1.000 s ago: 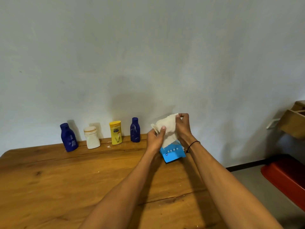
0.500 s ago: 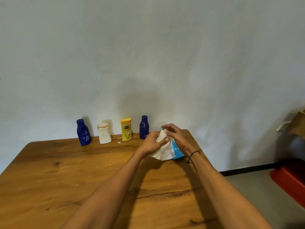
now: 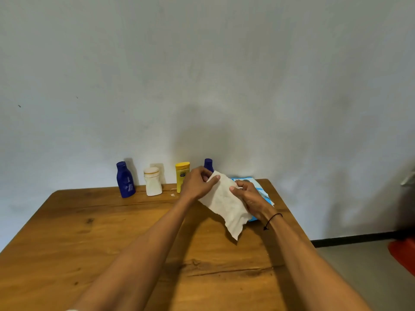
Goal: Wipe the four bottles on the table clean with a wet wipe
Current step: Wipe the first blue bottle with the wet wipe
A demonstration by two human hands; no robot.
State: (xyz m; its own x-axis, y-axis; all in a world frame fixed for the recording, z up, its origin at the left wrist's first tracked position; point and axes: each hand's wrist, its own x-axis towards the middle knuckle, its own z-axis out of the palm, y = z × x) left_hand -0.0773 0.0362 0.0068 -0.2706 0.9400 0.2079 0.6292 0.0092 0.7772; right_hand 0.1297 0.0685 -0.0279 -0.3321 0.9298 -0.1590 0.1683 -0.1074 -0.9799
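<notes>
Four bottles stand in a row by the wall at the far edge of the wooden table [image 3: 89, 232]: a dark blue bottle [image 3: 125, 180], a white bottle [image 3: 153, 182], a yellow bottle [image 3: 181, 176] and a second dark blue bottle [image 3: 208, 164], mostly hidden behind my left hand. My left hand [image 3: 197, 182] and my right hand [image 3: 249, 196] both hold a white wet wipe [image 3: 226, 205], spread out between them above the table. The blue wipe pack [image 3: 261, 190] lies under my right hand near the table's right edge.
A pale wall runs right behind the bottles. The table's right edge drops to a grey floor, where a red object [image 3: 404, 254] lies at the far right.
The wipe has come out of the pack and now hangs unfolded between both hands. The pack lies flat on the table. The view has shifted, so the bottles sit further right in it.
</notes>
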